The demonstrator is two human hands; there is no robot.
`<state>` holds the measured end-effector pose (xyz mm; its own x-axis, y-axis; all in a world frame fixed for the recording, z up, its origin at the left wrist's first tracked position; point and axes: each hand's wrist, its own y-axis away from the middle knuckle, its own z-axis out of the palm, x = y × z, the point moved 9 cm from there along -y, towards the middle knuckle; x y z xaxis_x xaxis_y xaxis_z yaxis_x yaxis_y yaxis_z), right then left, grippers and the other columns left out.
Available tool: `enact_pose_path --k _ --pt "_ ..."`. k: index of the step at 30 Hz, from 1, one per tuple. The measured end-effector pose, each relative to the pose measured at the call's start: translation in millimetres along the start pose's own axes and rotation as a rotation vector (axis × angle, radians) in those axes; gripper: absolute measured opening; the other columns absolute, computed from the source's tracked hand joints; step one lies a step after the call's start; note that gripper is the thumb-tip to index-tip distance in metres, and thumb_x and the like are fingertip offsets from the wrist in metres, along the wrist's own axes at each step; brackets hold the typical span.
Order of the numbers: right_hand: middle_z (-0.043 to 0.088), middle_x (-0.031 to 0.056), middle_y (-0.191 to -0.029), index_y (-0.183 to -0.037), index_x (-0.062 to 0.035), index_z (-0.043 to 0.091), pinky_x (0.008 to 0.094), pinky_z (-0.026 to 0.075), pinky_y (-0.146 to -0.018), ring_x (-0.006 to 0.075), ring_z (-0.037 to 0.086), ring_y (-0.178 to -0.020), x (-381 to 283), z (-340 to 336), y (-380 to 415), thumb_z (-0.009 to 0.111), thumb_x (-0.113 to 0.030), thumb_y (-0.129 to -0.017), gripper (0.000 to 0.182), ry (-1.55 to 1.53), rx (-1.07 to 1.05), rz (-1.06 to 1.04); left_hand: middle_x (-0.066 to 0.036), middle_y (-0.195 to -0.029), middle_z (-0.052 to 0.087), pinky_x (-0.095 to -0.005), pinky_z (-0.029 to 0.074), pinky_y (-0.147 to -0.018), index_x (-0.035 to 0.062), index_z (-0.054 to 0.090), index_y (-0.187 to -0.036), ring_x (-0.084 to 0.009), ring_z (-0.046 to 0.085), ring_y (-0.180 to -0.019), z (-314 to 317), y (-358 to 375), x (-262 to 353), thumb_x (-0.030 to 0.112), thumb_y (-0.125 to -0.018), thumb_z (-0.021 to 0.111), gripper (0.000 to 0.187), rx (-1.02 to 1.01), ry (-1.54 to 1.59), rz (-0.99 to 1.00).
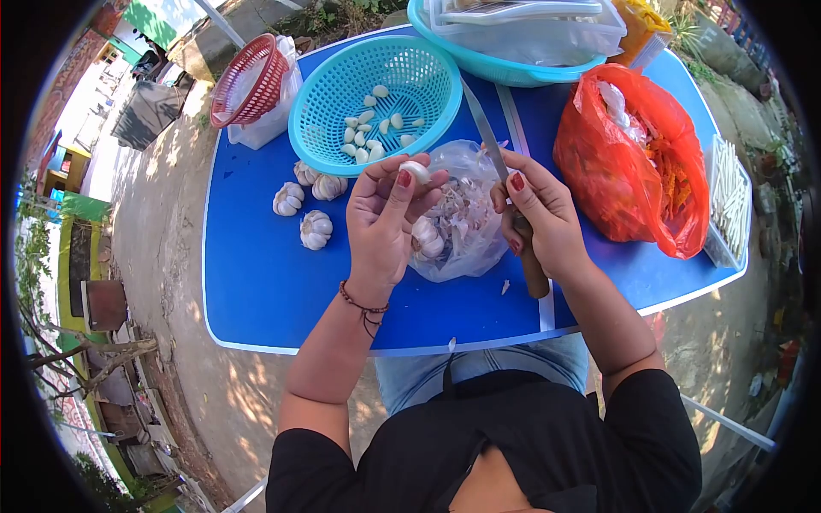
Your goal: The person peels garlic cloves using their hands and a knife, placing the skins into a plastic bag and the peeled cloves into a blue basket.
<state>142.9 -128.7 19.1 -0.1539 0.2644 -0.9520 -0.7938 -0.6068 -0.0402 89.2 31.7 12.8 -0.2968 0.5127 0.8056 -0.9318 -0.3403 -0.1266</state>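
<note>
Between the thumb and fingers of my left hand (389,205) is a whitish garlic clove (416,172). My right hand (540,205) grips a knife (484,128), its blade pointing up and away and its brown handle below my palm. Under and between my hands sits a clear plastic bag (466,231) with garlic skins and a garlic bulb (427,238) in it. Beyond my left hand, a turquoise basket (321,98) holds several peeled cloves (361,137). Several whole garlic bulbs (315,230) lie on the blue table left of my left hand.
A red plastic bag (599,179) with orange-red contents stands at the right, beside a container of white sticks (729,192). At the back are a turquoise basin (513,73) with plastic containers and a yellow packet (641,30). A red basket (256,81) sits back left on the table (282,299).
</note>
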Motion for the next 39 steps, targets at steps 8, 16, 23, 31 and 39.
enact_pose_path --k 8,16,23,31,39 --pt "0.052 0.0048 -0.079 -0.126 -0.0034 0.047 0.0179 0.035 -0.043 0.0045 0.043 -0.046 10.1 13.6 4.3 0.044 -0.023 -0.100 0.033 0.117 -0.119 0.083 -0.014 -0.113 0.061 -0.0265 0.054 -0.080 -0.0008 0.056 -0.110 -0.0158 0.062 -0.095 7.7 1.7 4.6 0.003 -0.088 0.062 0.023 -0.045 -0.156 0.085" --pt "0.054 0.0058 -0.086 -0.132 -0.0061 0.042 0.0195 0.039 -0.050 0.0055 0.047 -0.055 -8.3 30.2 13.6 0.046 -0.023 -0.098 0.038 0.160 -0.250 0.010 -0.009 -0.104 0.060 -0.0239 0.053 -0.081 -0.0024 0.058 -0.102 -0.0135 0.061 -0.094 16.7 7.7 9.8 -0.010 -0.083 0.062 0.021 -0.118 -0.397 0.197" --pt "0.057 0.0059 -0.094 -0.134 -0.0050 0.044 0.0258 0.044 -0.070 0.0105 0.052 -0.079 -12.0 33.4 12.6 0.046 -0.020 -0.098 0.039 0.266 -0.256 -0.057 -0.010 -0.105 0.057 -0.0263 0.056 -0.081 -0.0040 0.059 -0.099 -0.0158 0.063 -0.094 23.2 11.3 18.1 -0.015 -0.079 0.062 0.023 -0.153 -0.496 0.342" --pt "0.061 0.0092 -0.109 -0.133 -0.0036 0.044 0.0280 0.047 -0.074 0.0141 0.057 -0.084 -15.1 34.4 13.6 0.048 -0.016 -0.096 0.039 0.314 -0.270 -0.090 -0.011 -0.105 0.057 -0.0281 0.057 -0.080 -0.0048 0.059 -0.094 -0.0184 0.063 -0.094 24.9 14.8 21.6 -0.016 -0.077 0.063 0.021 -0.145 -0.561 0.415" --pt "0.062 0.0107 -0.110 -0.131 -0.0043 0.049 0.0289 0.048 -0.073 0.0156 0.058 -0.084 -23.9 33.4 13.8 0.048 -0.013 -0.096 0.036 0.520 -0.225 -0.230 -0.013 -0.106 0.057 -0.0294 0.057 -0.081 -0.0056 0.058 -0.092 -0.0197 0.063 -0.096 24.6 17.8 19.6 -0.018 -0.077 0.063 0.020 -0.160 -0.487 0.415"
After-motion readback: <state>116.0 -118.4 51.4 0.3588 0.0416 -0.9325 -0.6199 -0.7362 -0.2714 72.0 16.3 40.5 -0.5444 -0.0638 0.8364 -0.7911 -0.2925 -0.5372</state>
